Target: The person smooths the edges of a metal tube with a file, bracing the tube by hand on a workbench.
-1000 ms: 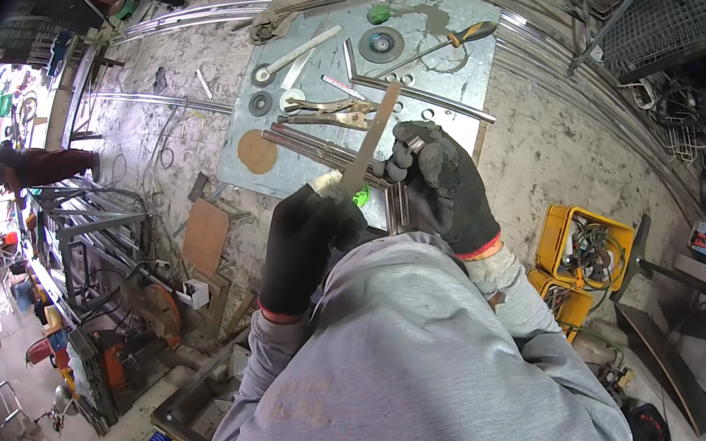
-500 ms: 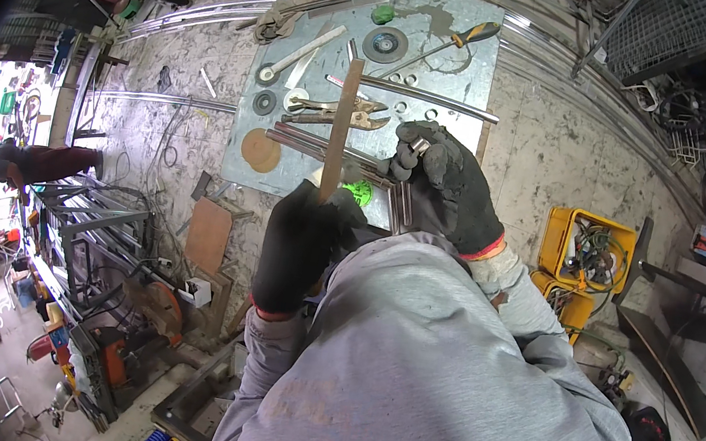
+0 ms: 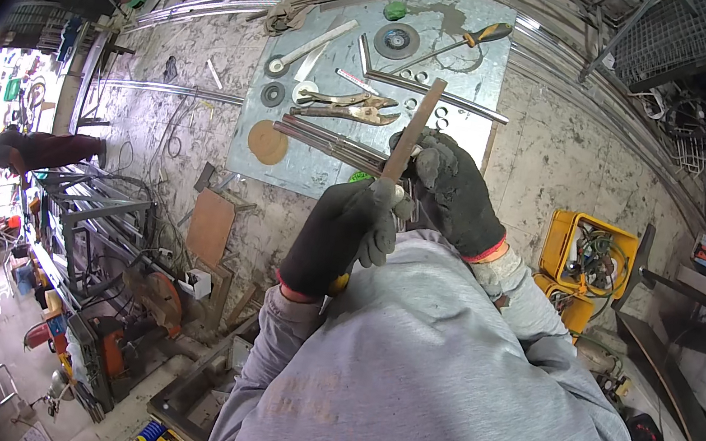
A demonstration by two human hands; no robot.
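Fingers (image 3: 381,232) of our left hand (image 3: 341,230), in a black glove with a red cuff, are curled closed around the lower end of a flat brown bar (image 3: 416,130), which slants up and to the right over the near part of a grey metal sheet (image 3: 296,171). Our right hand (image 3: 453,190), gloved alike, is half curled just beside the bar, its fingertips partly behind it; we cannot tell what, if anything, they pinch, nor whether they touch the bar. Beyond our left hand, we have a bundle of slim metal tubes (image 3: 333,143) near the sheet's near edge, with a round brown disc (image 3: 267,143) toward the near left corner. Farther in lie locking pliers (image 3: 347,108) and a long metal tube (image 3: 453,99) that reaches past the right edge. Toward the far edge we see a grinding disc (image 3: 396,42), and a screwdriver (image 3: 489,34) with a yellow and black handle by the far right corner. Off the right edge, a yellow crate (image 3: 556,242) holds tangled cables.
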